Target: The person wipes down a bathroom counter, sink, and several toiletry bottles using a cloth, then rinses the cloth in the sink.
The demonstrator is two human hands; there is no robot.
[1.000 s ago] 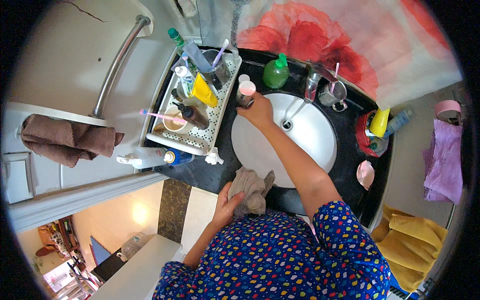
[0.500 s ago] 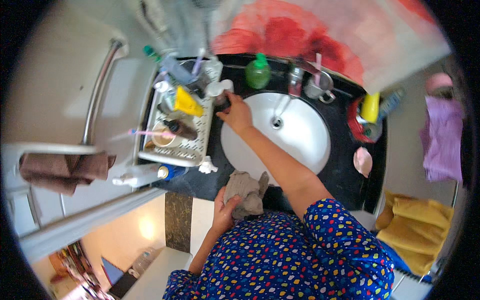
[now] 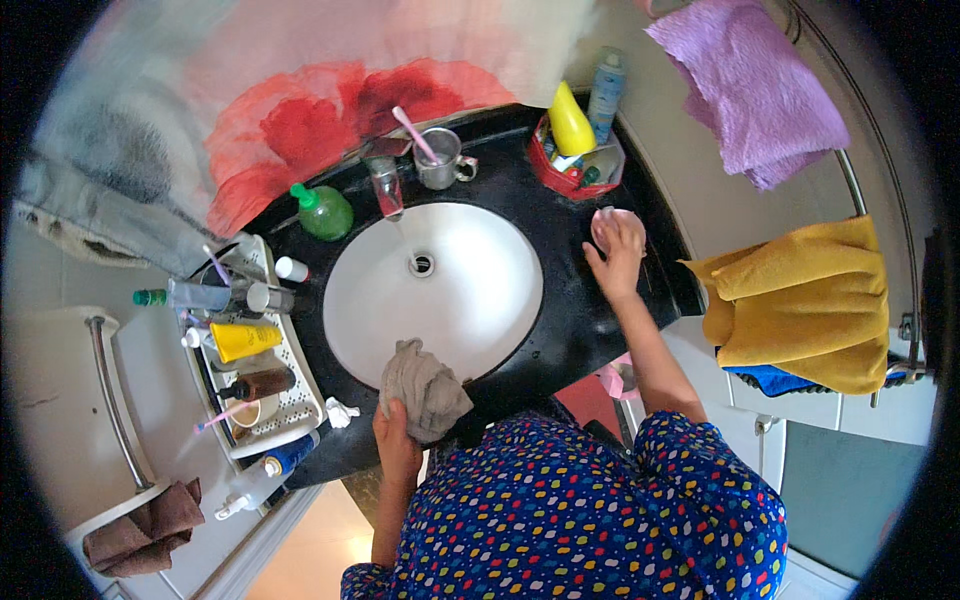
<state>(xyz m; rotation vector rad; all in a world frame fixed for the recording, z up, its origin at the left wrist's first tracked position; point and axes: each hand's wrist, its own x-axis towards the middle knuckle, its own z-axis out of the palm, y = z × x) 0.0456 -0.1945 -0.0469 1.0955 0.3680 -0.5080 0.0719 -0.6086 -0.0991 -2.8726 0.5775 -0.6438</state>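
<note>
My left hand is closed around a crumpled grey-brown cloth at the near rim of the white washbasin. To the right of the basin, my right hand reaches down onto a small pink object on the black counter. Its fingers are spread over the object and the thumb stands apart. The fingers hide most of the object, so its kind is unclear.
A white basket with tubes, bottles and a toothbrush stands left. Behind the basin are a green pump bottle, the tap and a metal mug. A red container sits back right; yellow and purple towels hang right.
My right hand has left the dark item by the basket and crossed the basin to the pink object. My left hand still holds the cloth. The view has swung to the right.
</note>
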